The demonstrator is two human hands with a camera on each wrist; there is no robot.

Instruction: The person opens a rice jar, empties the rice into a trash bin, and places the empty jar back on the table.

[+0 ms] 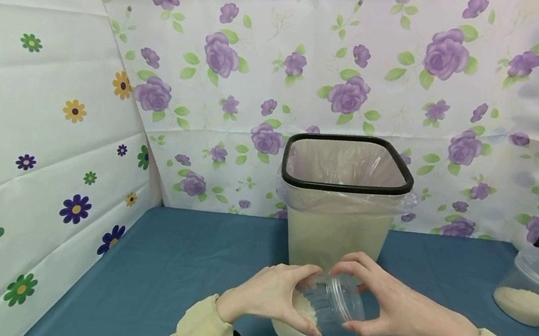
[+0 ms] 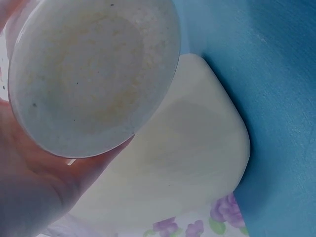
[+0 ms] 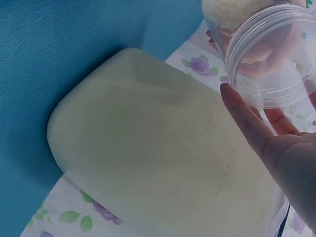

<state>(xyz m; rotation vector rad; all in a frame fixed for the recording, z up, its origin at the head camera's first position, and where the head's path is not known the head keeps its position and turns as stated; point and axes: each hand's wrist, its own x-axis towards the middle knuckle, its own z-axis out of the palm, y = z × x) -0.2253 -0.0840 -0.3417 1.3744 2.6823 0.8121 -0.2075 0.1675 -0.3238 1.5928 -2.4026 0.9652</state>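
- The backdrop [image 1: 258, 98] is white sheeting printed with flowers, and a blue worktop [image 1: 158, 272] runs under and around both hands.
- The jar [image 1: 326, 310], clear and part-filled with pale grains [image 1: 302, 304], is between the hands, tilted, its threaded mouth towards the right one; it seems to be held above the worktop.
- The left hand [image 1: 270, 293] grips the jar's body near the base, thumb along the near side.
- The right hand [image 1: 395, 304] curves round the jar's mouth, fingers on the far side and thumb on the near; it appears to grip the rim, though how firmly I cannot tell. Whether a clear lid covers the mouth is also hard to tell.
- Beyond the hands stands a pale bin [image 1: 337, 234] with a black rim and a clear liner [image 1: 357, 162]. Well to the right of the right hand is a clear tub [image 1: 538, 280], also part-filled with grains.
- The step in hand looks like work at the jar's mouth. The next move probably calls for a steady left hand and a careful right; if the mouth is uncovered, further tipping could spill grains.
- No brand, label or writing can be read; the bin's small dark marks in the right wrist view are too faint to make out.
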